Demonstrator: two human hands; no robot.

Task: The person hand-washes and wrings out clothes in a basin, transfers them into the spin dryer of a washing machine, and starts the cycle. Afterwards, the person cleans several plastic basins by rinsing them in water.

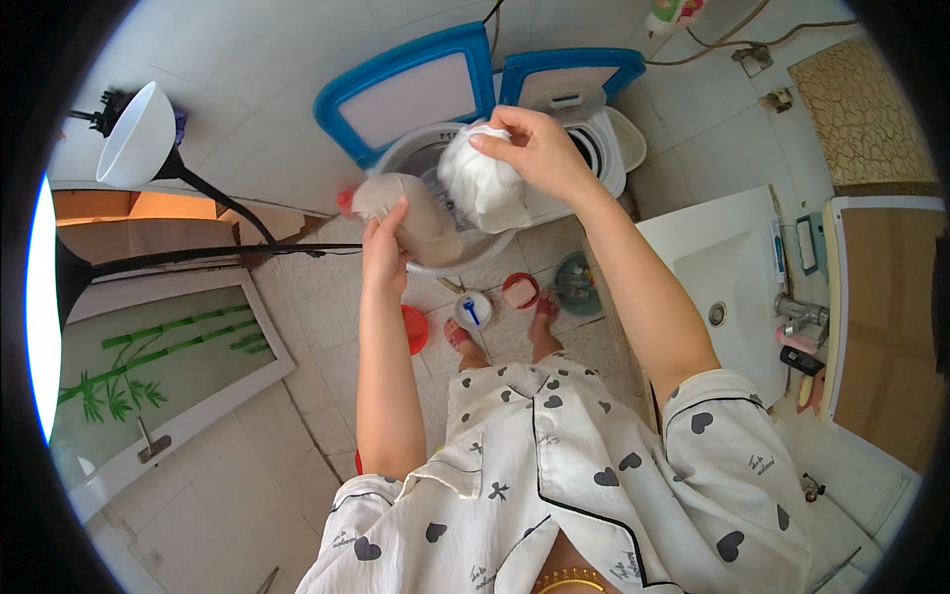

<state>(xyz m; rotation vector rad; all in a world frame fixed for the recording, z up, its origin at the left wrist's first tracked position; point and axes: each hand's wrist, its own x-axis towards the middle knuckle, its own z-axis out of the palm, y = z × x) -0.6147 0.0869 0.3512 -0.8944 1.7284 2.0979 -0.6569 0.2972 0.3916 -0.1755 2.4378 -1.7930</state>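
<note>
My left hand [385,249] grips a smooth beige garment [410,211] with a rounded shape, thumb on its upper face. My right hand [540,151] pinches a bunched white cloth [482,178] from above; its lower edge hangs loose. Both pieces are held over the wash tub of a small twin-tub washing machine [475,256], hiding much of the opening. Behind the tub stand the machine's two raised blue-framed lids, the larger one [407,100] at left and the smaller one [575,63] at right. Beside the wash tub, the round spin opening [585,148] shows partly past my right wrist.
At right is a white washbasin [716,260] with a metal faucet [801,315]. On the tiled floor near my feet are a white bowl with a blue scoop [470,308], a red basin [414,330] and a dark green basin [577,284]. A lamp arm [223,204] reaches in from the left.
</note>
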